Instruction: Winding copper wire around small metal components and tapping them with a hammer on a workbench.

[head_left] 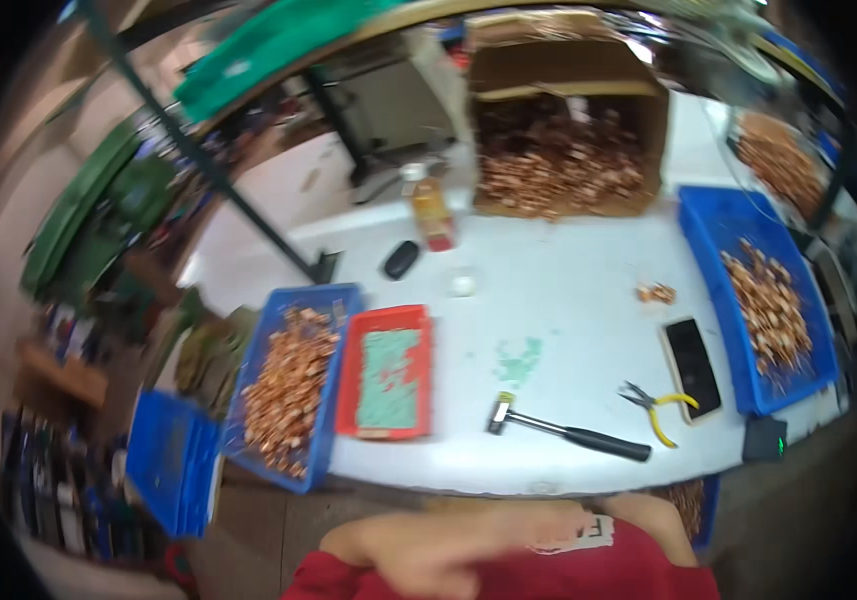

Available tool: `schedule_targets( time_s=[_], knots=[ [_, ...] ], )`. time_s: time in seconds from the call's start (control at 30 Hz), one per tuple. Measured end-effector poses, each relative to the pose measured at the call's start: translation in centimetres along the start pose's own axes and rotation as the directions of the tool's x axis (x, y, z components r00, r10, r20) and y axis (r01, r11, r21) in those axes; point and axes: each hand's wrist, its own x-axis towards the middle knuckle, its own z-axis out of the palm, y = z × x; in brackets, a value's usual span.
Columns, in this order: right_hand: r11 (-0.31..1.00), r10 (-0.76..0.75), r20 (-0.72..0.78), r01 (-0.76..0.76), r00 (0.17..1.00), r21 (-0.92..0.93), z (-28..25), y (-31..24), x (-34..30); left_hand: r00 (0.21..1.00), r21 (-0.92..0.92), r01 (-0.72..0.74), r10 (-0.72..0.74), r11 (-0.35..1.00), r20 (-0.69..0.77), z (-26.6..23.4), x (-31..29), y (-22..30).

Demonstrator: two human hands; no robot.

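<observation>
Close to my body, over the red shirt, my left hand (419,555) comes in from the lower left, smeared by motion. My right forearm (649,515) bends in from the right, and the blur hides its fingers. Neither hand touches the table, and I cannot make out anything held. Nearest in front of them lie a hammer (579,437) with a black handle and yellow-handled pliers (666,411). A red tray (347,400) with small green pieces stands left of the hammer. Loose green pieces (517,362) are scattered on the white tabletop beyond it.
Blue bins with copper-coloured parts stand left (321,440) and right (749,375). A cardboard box (569,72) of such parts sits at the back. A phone (691,368), a small parts pile (657,293), a bottle (431,215) and a black oval object (402,260) lie around.
</observation>
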Motion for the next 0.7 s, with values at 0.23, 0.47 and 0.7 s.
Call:
schedule_targets(
  time_s=[0.23,0.47,0.7],
  knots=[
    [0.939,-0.333,-0.205,0.302,0.921,-0.168,2.1,6.6,4.2,0.804,-0.139,0.024,0.064,0.99,0.592,2.6,3.3,-2.7],
    [0.964,-0.237,-0.098,0.221,0.967,-0.146,1.8,5.4,3.9,0.863,-0.142,-0.102,0.159,0.985,0.48,3.4,3.2,-4.2],
    [0.97,-0.113,-0.038,0.102,0.993,-0.22,1.1,3.9,3.8,0.853,-0.107,-0.226,0.25,0.968,0.459,3.7,3.0,-4.2]
  ],
)
